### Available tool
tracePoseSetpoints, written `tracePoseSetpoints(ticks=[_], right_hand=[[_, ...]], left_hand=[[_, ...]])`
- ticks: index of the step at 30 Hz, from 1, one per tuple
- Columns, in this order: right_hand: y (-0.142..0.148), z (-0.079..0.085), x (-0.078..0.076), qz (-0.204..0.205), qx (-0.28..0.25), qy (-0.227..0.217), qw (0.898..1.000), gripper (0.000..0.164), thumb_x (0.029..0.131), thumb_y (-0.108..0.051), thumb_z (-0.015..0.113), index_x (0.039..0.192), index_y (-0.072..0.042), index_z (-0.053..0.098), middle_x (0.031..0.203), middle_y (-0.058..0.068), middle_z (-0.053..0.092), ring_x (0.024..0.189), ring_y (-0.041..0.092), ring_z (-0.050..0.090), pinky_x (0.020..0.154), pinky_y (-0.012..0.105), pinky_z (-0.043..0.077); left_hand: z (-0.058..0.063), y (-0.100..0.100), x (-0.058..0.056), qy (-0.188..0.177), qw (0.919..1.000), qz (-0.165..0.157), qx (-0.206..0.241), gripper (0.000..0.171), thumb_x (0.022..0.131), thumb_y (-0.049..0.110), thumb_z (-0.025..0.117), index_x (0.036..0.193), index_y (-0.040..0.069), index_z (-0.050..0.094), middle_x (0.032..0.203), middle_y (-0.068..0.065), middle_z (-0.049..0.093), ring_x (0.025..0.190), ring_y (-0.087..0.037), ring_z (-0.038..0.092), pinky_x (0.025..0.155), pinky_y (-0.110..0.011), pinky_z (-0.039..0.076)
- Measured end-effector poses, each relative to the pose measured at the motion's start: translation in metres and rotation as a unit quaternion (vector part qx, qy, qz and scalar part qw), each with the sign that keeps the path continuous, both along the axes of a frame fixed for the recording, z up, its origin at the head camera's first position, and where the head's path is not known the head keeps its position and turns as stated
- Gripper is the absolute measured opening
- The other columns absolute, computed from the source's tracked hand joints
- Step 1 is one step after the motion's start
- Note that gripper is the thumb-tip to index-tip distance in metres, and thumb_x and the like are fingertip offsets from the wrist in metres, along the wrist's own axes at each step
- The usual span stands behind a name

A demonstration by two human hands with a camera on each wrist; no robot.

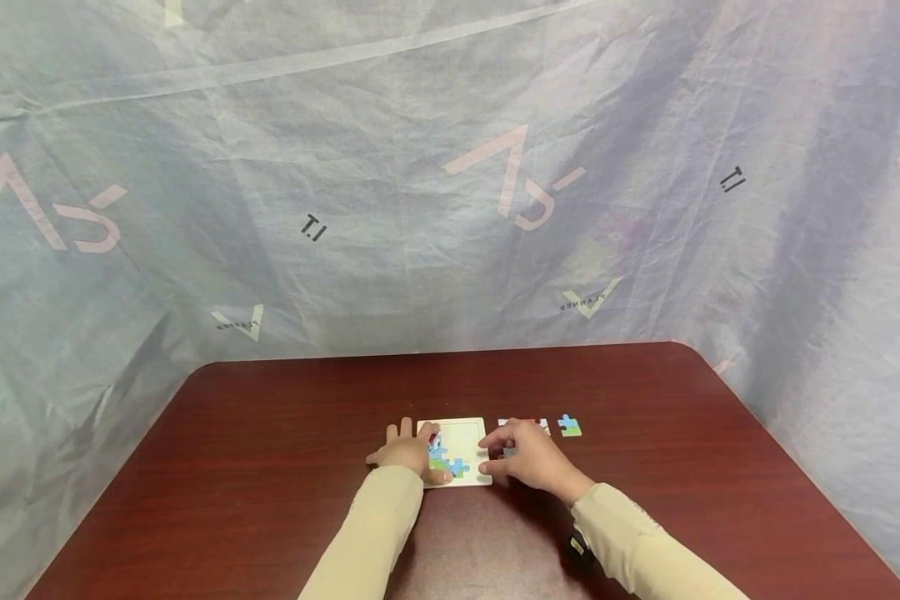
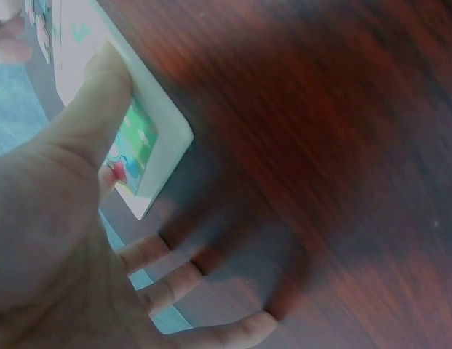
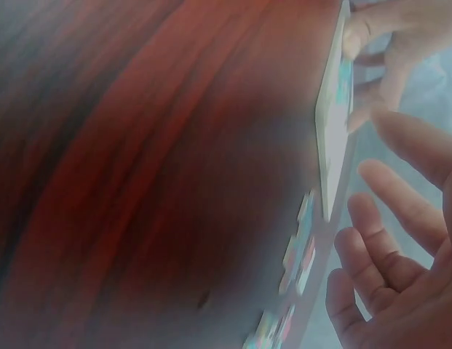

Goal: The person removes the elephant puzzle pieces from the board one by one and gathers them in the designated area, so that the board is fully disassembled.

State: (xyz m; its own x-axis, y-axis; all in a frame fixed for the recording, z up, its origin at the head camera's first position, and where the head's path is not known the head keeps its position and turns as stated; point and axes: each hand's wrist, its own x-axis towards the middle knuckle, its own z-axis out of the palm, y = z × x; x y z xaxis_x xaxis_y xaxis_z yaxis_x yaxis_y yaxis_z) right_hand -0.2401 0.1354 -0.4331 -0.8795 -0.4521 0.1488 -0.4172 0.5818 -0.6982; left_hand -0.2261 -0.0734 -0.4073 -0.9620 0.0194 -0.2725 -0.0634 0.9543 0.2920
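A pale puzzle tray (image 1: 461,429) lies on the table, with joined pieces (image 1: 448,462) of a blue and green picture in its left part. My left hand (image 1: 405,454) rests at the tray's left side, its thumb (image 2: 109,80) across the near border. The other fingers (image 2: 175,287) spread onto the tabletop. Above the tray's right edge is my right hand (image 1: 532,454), thumb and fingers apart with nothing between them. Loose puzzle pieces (image 1: 543,425) with red and white parts lie to the tray's right, partly hidden behind that hand.
Farther right lies a single blue and green puzzle piece (image 1: 569,426). The dark red wooden table (image 1: 270,475) has rounded far corners. A grey printed cloth (image 1: 390,250) hangs behind it and along both sides.
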Motion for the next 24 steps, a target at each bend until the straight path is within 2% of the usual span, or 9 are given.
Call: tracePoseSetpoints(ticks=[6,10,16,24], right_hand=[[-0.015,-0.001,0.001,0.004,0.025,0.035,0.999,0.024,0.079,-0.017,0.089,0.098,-0.007,0.080,0.084,0.001,0.063,0.075,0.017,0.053,0.065,0.026,0.044],[-0.025,-0.003,0.001,-0.007,0.046,0.045,0.998,0.023,0.076,-0.017,0.090,0.095,-0.009,0.080,0.085,0.002,0.064,0.077,0.019,0.054,0.067,0.030,0.044],[-0.037,-0.006,0.000,-0.001,0.084,0.065,0.994,0.021,0.074,-0.015,0.090,0.092,-0.009,0.082,0.088,0.003,0.069,0.086,0.022,0.057,0.073,0.037,0.047],[-0.042,-0.005,0.000,-0.002,0.095,0.065,0.993,0.018,0.073,-0.013,0.092,0.087,-0.009,0.082,0.087,0.003,0.066,0.084,0.020,0.054,0.068,0.036,0.043]], left_hand=[[-0.001,0.000,-0.001,-0.004,1.0000,0.003,-0.008,0.075,0.083,0.037,0.086,0.145,0.023,0.047,0.150,-0.018,0.036,0.138,-0.041,0.033,0.097,-0.076,0.040],[-0.001,0.000,-0.002,-0.003,0.9999,0.005,-0.009,0.075,0.082,0.038,0.086,0.145,0.024,0.047,0.149,-0.017,0.037,0.138,-0.041,0.033,0.097,-0.076,0.040],[-0.002,0.001,-0.002,-0.001,0.9999,0.002,-0.010,0.077,0.082,0.040,0.085,0.146,0.023,0.046,0.149,-0.017,0.037,0.138,-0.041,0.034,0.096,-0.075,0.041],[-0.001,0.001,-0.001,0.001,1.0000,0.001,-0.009,0.077,0.082,0.040,0.085,0.146,0.022,0.046,0.150,-0.017,0.036,0.138,-0.041,0.033,0.096,-0.076,0.040]])
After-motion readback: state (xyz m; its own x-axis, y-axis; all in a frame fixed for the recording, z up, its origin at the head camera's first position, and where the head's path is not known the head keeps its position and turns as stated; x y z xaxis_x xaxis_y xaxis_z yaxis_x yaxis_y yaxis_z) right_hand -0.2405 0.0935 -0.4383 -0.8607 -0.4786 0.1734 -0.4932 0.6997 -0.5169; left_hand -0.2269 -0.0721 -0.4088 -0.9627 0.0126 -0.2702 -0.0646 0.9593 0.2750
